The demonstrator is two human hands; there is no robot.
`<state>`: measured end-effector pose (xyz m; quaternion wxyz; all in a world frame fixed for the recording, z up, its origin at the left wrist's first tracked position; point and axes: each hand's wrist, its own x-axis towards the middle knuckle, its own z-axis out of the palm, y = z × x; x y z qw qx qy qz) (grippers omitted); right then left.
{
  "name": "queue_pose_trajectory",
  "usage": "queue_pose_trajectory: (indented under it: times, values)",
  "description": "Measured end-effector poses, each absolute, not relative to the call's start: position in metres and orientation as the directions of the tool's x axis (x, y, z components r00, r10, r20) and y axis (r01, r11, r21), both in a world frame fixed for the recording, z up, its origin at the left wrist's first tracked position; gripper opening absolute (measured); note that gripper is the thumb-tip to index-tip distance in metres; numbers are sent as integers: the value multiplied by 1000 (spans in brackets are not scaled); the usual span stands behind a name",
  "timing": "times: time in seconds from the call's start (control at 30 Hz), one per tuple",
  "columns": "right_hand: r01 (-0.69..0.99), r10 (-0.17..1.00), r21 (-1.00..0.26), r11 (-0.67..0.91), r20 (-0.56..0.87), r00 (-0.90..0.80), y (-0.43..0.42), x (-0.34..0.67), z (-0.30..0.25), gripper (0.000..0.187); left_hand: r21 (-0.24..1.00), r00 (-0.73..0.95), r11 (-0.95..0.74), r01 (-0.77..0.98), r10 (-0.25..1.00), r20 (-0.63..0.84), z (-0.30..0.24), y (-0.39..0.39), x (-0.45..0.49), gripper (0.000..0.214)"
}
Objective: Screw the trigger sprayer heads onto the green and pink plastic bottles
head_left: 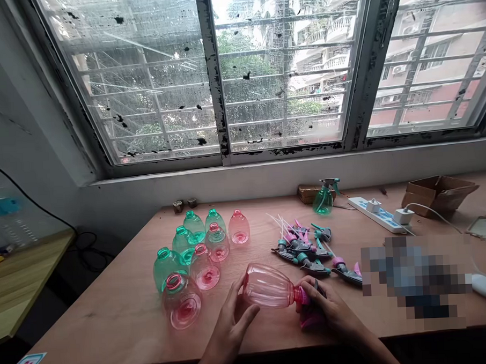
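My left hand point(233, 316) cups the base of a clear pink plastic bottle point(267, 288) that lies sideways above the wooden table point(112, 316). My right hand point(327, 304) is closed around a pink spray head point(307, 302) at the bottle's neck. To the left stands a cluster of empty pink bottles point(204, 267) and green bottles point(166, 266). Behind my right hand lies a pile of loose spray heads point(304, 246) with white tubes.
An assembled green spray bottle point(323, 197) stands at the back by a white power strip point(379, 212) and a cardboard box point(439, 192). A blurred patch point(416, 279) covers part of the table's right side. A window runs behind the table.
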<state>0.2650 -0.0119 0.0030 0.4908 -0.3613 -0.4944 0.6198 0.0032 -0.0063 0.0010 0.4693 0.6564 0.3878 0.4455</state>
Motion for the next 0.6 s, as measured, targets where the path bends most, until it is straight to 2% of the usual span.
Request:
queue_pose_trajectory:
  times: [0.33, 0.5, 0.6]
  values:
    - [-253, 966, -967, -22, 45, -256, -11, 266, 1, 41, 972, 265, -232, 48, 941, 211, 4, -4, 6, 54]
    - [-255, 967, -967, -2, 64, -248, -12, 267, 0, 41, 979, 256, -201, -7, 947, 197, 10, -4, 7, 35]
    - [-268, 969, -963, -2, 65, -238, -12, 266, 2, 38, 980, 261, -195, -26, 945, 195, 8, -2, 7, 33]
